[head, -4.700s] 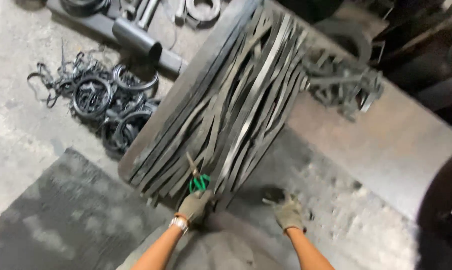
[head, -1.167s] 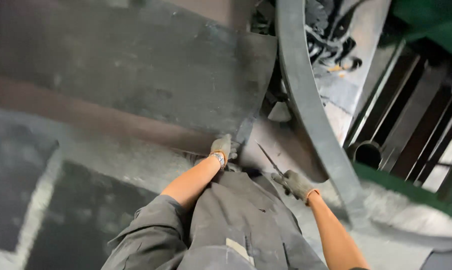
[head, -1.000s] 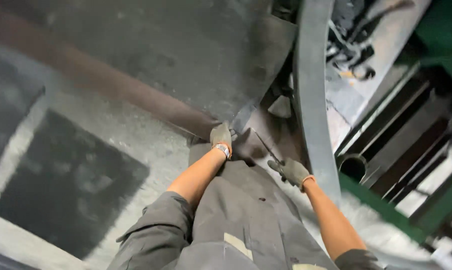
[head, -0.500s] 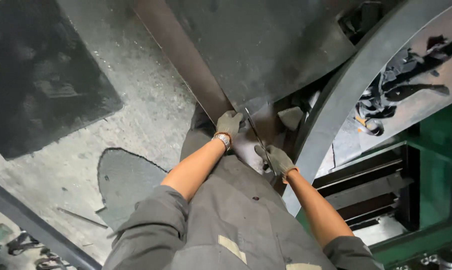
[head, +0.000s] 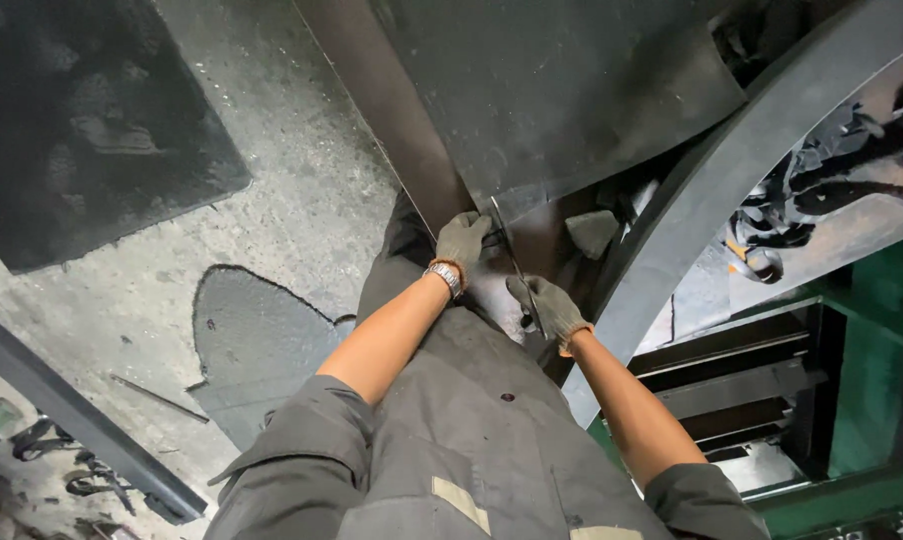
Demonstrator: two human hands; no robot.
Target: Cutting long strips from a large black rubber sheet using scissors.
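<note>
1. Left hand (head: 464,238), gloved, is closing its fingers around the upper end of a thin metal strip (head: 513,265) at centre frame.
2. Right hand (head: 547,308), gloved, is gripping the strip's lower end with curled fingers.
3. Strip is running diagonally between both hands, just under the edge of a dark metal sheet (head: 552,90) filling the upper centre.
4. A curved steel beam (head: 712,190) is arcing along the right.

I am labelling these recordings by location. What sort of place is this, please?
Most likely a metal workshop or scrap-handling yard. A large dark metal sheet lies on a stained concrete floor, scrap strips are piled at the right, and the gloved left hand and right hand hold a thin metal strip.
</note>
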